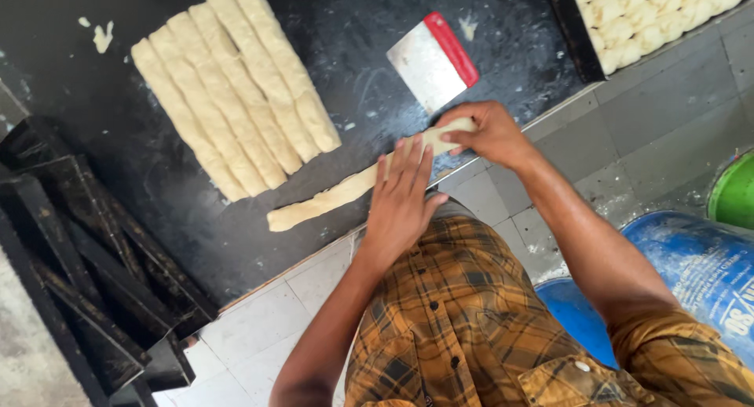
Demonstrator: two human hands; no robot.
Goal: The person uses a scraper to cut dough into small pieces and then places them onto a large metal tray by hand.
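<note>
A long pale dough strip [330, 197] lies across the near edge of the black worktop [94, 124]. My left hand [402, 199] presses flat on the strip's middle, fingers spread. My right hand [488, 132] grips the strip's right end between thumb and fingers. Further back lie several similar dough strips [236, 93] side by side in a slanted row. A metal bench scraper [432, 62] with a red handle rests on the worktop just beyond my right hand.
A dark tray [585, 50] of small cut dough pieces [652, 18] sits at the top right. Stacked black baking tins [86, 273] stand at the left. Blue barrels [699, 273] and a green bucket [734, 191] stand on the tiled floor at the right.
</note>
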